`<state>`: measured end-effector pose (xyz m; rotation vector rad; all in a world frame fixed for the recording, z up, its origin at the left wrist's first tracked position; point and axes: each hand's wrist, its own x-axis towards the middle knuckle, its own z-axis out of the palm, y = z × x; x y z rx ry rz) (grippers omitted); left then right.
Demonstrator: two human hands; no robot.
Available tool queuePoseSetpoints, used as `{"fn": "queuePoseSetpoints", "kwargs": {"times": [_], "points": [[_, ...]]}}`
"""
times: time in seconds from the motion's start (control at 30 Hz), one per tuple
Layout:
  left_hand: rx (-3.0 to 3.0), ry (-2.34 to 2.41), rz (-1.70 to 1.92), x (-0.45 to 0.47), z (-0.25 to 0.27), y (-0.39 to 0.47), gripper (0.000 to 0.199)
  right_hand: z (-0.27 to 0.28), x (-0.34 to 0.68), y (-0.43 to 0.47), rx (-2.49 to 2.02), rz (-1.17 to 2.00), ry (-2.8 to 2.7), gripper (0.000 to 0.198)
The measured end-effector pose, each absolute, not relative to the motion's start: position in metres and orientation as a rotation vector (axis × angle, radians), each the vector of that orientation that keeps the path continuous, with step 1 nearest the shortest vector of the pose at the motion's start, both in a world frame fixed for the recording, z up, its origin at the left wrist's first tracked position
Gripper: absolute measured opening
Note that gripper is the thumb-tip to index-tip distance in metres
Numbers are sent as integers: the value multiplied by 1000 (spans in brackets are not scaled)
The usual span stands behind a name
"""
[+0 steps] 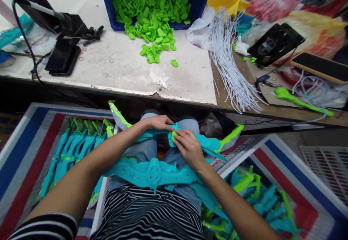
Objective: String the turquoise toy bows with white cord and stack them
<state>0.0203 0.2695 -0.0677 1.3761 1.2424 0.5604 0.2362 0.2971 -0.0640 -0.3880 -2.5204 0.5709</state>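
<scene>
Above my lap is a teal plastic toy bow (208,141) with bright green limb tips. My left hand (160,122) grips the middle of the bow from the left, fingers closed at its top edge. Against a small green plastic piece (174,135) at the bow's centre, my right hand (189,147) has its fingers pressed together, with the thumb side hidden. Nearer to my body, another teal bow part (154,173) lies across my thighs, its raised centre facing up.
A blue bin (107,1) spills green pieces (157,41) onto the worktable (122,75). White cords (231,66) hang over the table edge. Crates with striped liners flank me, holding bows at left (72,153) and right (268,203). A phone (322,66) lies at right.
</scene>
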Motion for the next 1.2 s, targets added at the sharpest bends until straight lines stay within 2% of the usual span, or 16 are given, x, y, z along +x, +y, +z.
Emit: {"fn": "queuePoseSetpoints", "kwargs": {"times": [0.3, 0.4, 0.53, 0.63, 0.8, 0.93, 1.0, 1.1, 1.2], "points": [[1370, 1265, 500, 22, -61, 269, 33, -68, 238, 302, -362, 500, -2665, 22], [1381, 1294, 467, 23, -57, 269, 38, -70, 238, 304, -472, 617, -2620, 21], [1395, 1398, 422, 27, -53, 270, 46, -74, 233, 313, -812, 849, -2569, 58], [1376, 1450, 399, 31, -53, 271, 44, -77, 227, 320, -946, 915, -2688, 68], [1445, 1514, 389, 33, -52, 273, 41, -82, 222, 318, -997, 753, -2752, 68], [1585, 1556, 322, 38, -39, 266, 44, -76, 228, 305, -822, 644, -2743, 64], [1668, 1606, 302, 43, -29, 256, 47, -63, 236, 300, -688, 610, -2682, 56], [1813, 1797, 375, 51, -20, 234, 50, -28, 256, 310, -616, 527, -2482, 31], [2004, 2057, 446, 55, -26, 210, 38, 10, 280, 351, -830, 294, -2311, 25]]}}
